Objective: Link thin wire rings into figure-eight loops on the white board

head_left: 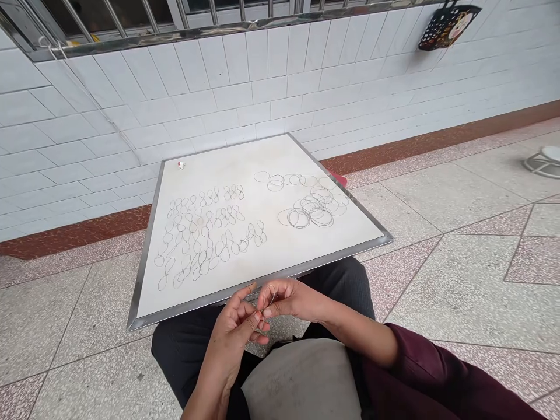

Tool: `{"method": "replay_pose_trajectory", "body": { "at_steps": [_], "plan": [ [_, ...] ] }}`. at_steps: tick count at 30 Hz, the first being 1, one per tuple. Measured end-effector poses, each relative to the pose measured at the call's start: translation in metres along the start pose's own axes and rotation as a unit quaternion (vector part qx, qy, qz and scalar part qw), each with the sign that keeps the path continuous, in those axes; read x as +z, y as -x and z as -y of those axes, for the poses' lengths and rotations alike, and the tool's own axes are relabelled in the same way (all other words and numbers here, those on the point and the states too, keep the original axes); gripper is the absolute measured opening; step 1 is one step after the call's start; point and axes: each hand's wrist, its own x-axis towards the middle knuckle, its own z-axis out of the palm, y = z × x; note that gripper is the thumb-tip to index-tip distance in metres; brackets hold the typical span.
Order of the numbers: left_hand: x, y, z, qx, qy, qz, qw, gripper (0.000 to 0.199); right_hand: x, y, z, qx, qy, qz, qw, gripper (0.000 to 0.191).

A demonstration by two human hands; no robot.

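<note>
Above my lap, just off the table's near edge, both hands meet at a thin wire loop (273,293). My left hand (240,322) pinches it between thumb and fingers, with the index finger raised. My right hand (292,298) grips the same wire, its thumb and fingertips close against the left thumb. Part of the loop arches over the right fingers, and some of it is hidden by them. On the left of the white table (245,154) lie rows of wire twisted into figure-eights (222,251). Round wire rings (321,217) overlap in a pile on the right.
A small white and red object (181,165) sits at the table's far left corner. Behind the table rises a white tiled wall (236,96) with a barred window. A dark basket (448,26) hangs at upper right, and a stool (545,162) stands on the floor.
</note>
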Motion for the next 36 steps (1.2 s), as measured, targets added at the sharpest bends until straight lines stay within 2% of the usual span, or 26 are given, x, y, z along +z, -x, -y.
{"method": "replay_pose_trajectory", "body": {
  "at_steps": [6, 15, 21, 27, 32, 36],
  "plan": [
    [-0.005, -0.005, 0.007, -0.044, 0.039, 0.045, 0.997, 0.063, -0.006, -0.003, 0.004, 0.016, 0.020, 0.047, 0.999, 0.021],
    [-0.005, -0.005, 0.006, -0.086, 0.083, 0.081, 0.990, 0.052, -0.009, -0.009, 0.012, 0.025, 0.039, 0.110, 0.993, 0.021],
    [-0.001, -0.006, 0.013, -0.124, 0.109, 0.080, 0.983, 0.066, -0.016, -0.012, 0.020, 0.034, 0.094, 0.184, 0.978, 0.020],
    [0.003, -0.003, 0.013, -0.088, 0.108, 0.037, 0.990, 0.079, -0.018, -0.008, 0.022, 0.040, 0.085, 0.170, 0.981, 0.019],
    [0.003, -0.002, 0.012, -0.074, 0.100, 0.036, 0.992, 0.074, -0.016, -0.006, 0.020, 0.031, 0.064, 0.145, 0.987, 0.022],
    [0.003, -0.002, 0.014, -0.074, 0.106, 0.035, 0.991, 0.074, -0.014, -0.005, 0.021, 0.022, 0.087, 0.129, 0.988, 0.021]
  ]
}}
